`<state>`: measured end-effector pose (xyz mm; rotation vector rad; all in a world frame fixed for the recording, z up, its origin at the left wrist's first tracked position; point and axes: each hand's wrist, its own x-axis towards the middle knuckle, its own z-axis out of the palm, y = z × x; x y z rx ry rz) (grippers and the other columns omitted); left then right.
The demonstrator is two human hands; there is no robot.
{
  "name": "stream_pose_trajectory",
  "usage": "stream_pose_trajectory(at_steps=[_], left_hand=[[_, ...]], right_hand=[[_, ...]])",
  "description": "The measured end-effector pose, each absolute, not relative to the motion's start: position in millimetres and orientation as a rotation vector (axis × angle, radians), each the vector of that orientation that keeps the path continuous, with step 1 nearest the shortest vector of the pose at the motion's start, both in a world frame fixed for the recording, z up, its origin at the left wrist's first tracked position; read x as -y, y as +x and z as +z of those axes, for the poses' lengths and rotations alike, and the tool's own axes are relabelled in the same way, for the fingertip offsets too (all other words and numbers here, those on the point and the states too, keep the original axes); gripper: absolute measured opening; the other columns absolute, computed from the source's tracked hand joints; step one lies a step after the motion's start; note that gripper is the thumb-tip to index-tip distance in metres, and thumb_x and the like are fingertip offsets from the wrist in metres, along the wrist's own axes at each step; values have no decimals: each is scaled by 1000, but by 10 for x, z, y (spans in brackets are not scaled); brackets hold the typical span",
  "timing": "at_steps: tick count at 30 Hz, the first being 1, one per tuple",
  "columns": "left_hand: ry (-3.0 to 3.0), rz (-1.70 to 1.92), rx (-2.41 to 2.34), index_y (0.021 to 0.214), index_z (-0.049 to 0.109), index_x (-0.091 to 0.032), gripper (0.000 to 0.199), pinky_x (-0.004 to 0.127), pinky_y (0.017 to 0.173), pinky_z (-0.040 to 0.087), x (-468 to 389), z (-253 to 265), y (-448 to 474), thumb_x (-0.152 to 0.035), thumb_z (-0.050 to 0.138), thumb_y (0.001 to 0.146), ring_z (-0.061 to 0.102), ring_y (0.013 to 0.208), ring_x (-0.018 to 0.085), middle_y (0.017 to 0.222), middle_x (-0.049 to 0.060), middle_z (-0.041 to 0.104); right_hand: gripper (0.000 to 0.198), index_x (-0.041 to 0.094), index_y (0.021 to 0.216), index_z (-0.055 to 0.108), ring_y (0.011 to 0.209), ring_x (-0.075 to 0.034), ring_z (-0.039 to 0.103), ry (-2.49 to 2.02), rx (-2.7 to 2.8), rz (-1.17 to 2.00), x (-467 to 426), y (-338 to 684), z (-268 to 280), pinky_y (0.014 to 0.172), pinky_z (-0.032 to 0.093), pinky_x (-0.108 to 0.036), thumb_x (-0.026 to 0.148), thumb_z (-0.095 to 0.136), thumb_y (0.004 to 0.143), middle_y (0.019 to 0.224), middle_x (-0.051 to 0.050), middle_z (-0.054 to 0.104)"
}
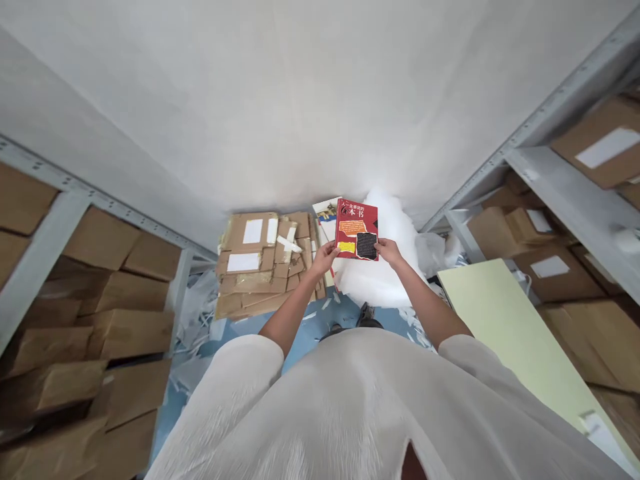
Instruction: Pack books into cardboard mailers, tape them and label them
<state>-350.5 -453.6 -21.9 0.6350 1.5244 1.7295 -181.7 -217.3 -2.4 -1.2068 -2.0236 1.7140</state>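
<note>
Between my two hands is a red book (pixel 357 223) with white lettering and orange, yellow and black patches on its cover. My left hand (pixel 325 257) grips its lower left edge, and my right hand (pixel 389 251) pinches the lower right corner. The cover faces me, held out in front of my body. Behind the book lies a mass of white wrapping material (pixel 395 273). A pale printed board or sheet (pixel 327 228) with a blue picture shows at its left, partly hidden by the book.
Flattened cardboard (pixel 255 283) is stacked against the wall at the left. Shelves of cardboard boxes (pixel 133 333) stand on the left, with more boxes (pixel 555 267) on the right. A pale green panel (pixel 505 327) sits at my right. Scraps litter the blue floor (pixel 305 327).
</note>
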Motion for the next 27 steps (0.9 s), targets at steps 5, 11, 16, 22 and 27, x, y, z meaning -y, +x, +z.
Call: stream_pose_trajectory(at_steps=[5,11,16,22,27], left_hand=[[810,1550,-1555,111,82,-18,49,42,94,64,3991,-258,-3031,-62,86,88,79,100,28,109,11,86],[1062,1235,-1698,99,86,-21,25,37,87,61,3251,-267,-2359,-43,80,88,76,91,26,99,6,86],[1138,1035,-1636,96,87,-22,23,33,79,59,2649,-300,-1523,-41,79,84,74,82,22,93,4,85],[1223,825,-1572,86,84,-24,22,33,79,59,2074,-394,-238,-44,86,78,74,81,23,85,2,83],[1323,636,-1539,89,83,-23,18,34,85,60,1777,-481,720,-39,84,81,76,89,25,88,4,84]], right_hand=[[13,19,90,77,99,-27,80,-1368,1776,1669,2046,-856,58,91,63,-35,27,75,80,100,-8,87],[14,20,88,79,97,-28,80,-1563,1562,1561,1942,283,43,90,63,-36,28,82,77,94,-7,86],[15,20,83,78,94,-26,81,-1693,1304,1517,1831,1320,3,88,64,-36,27,86,73,91,-7,85],[13,20,80,78,94,-27,80,-1811,1253,1461,1790,2759,-64,87,62,-35,31,85,77,89,-7,84],[14,21,76,75,91,-25,79,-1924,1174,1367,1846,3682,-202,82,62,-33,33,84,76,83,-5,82]])
